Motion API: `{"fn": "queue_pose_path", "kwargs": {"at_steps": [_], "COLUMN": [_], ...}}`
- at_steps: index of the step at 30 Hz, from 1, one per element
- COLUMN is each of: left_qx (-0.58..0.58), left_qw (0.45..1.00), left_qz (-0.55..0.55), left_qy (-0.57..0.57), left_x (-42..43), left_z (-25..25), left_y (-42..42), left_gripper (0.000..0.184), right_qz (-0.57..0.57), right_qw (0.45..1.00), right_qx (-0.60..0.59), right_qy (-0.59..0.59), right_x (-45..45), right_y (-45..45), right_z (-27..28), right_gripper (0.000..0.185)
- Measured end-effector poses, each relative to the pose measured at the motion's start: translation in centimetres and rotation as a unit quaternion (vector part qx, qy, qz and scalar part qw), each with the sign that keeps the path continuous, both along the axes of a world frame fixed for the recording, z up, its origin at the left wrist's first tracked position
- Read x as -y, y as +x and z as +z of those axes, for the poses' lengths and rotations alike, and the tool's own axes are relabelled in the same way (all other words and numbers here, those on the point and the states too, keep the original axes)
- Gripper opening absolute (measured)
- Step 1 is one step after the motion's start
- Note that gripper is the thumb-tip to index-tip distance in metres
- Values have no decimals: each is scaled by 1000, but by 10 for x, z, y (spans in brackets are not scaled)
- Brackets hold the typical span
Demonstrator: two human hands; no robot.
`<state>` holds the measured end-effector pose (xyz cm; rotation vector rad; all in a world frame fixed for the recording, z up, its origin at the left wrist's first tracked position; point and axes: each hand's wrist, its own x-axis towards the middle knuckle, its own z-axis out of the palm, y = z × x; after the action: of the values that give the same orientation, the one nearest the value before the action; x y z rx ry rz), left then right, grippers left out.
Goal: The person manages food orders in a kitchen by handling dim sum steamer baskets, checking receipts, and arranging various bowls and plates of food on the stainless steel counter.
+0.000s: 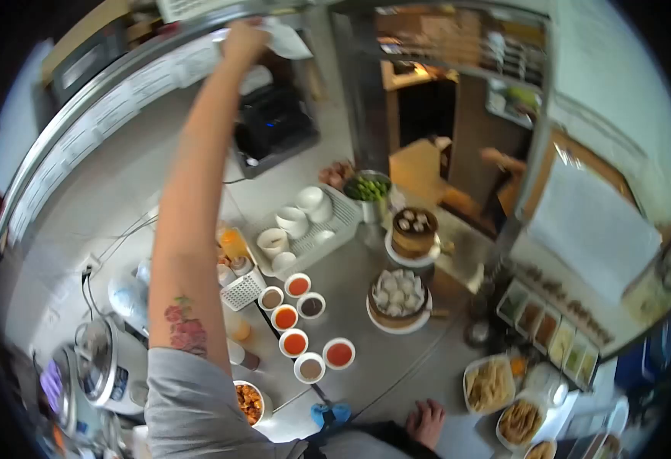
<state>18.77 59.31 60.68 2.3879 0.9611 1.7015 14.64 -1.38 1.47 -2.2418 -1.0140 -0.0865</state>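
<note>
My left arm reaches up to the metal ticket rail [68,115], lined with white paper slips. There my left hand [247,42], somewhat blurred, is closed on a white paper slip [288,40]. Below it sits a black printer [278,122] with a blue light. My right hand [426,423] lies on the metal counter [381,382] near my body, fingers apart and holding nothing. On the counter between the arms stand several small white cups of sauce [295,343], red and brown. Farther back are a bamboo steamer of dumplings [398,294] and a second steamer [414,229], each on a white plate.
A rack of white bowls [305,229] stands behind the sauces, near a pot of greens [368,186]. Food tubs [490,385] and a condiment tray [546,333] are at right. Another person's hand [502,159] shows through the opening. Rice cookers [110,367] stand left.
</note>
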Motion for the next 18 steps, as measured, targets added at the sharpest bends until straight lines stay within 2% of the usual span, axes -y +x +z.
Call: {"fn": "queue_pose_path", "kwargs": {"at_steps": [1,4,5,7,8,9,10,11,13,15,16,18], "left_qx": [-108,-200,-217,-216,-166,-203,-191,-218,-244,-221,-211,-223], "left_qw": [981,936,922,896,878,919,922,925,932,929,925,952], "left_qz": [98,109,106,116,56,146,130,137,181,129,104,134], "left_qy": [129,267,303,371,445,304,310,279,199,267,299,161], "left_x": [-14,-54,-80,-136,-112,-43,-72,-98,-125,-139,-143,-129], "left_z": [9,3,-6,-31,-42,-63,-76,-86,-104,-112,-115,-115], "left_y": [-8,-18,-21,-14,-19,-24,-30,-34,-42,-49,-51,-41], "left_gripper": [51,56,58,64,64,60,56,56,55,55,55,56], "right_qz": [-6,-37,-48,-47,-118,-179,-261,-328,-421,-507,-578,-655], "right_qw": [1000,998,995,987,979,967,927,876,781,647,625,551], "right_qx": [-8,-54,-58,-79,-101,-122,-195,-261,-239,-197,-163,-62], "right_qy": [-3,3,58,130,131,131,184,237,394,534,499,513], "right_x": [1,2,5,21,27,32,40,50,81,117,142,191], "right_y": [-3,-1,0,1,-5,-10,-11,-11,-6,1,6,22], "right_z": [1,9,9,-24,-27,-26,-12,0,-26,-1,-3,0], "right_gripper": [35,33,30,19,13,8,7,15,28,30,34,36]}}
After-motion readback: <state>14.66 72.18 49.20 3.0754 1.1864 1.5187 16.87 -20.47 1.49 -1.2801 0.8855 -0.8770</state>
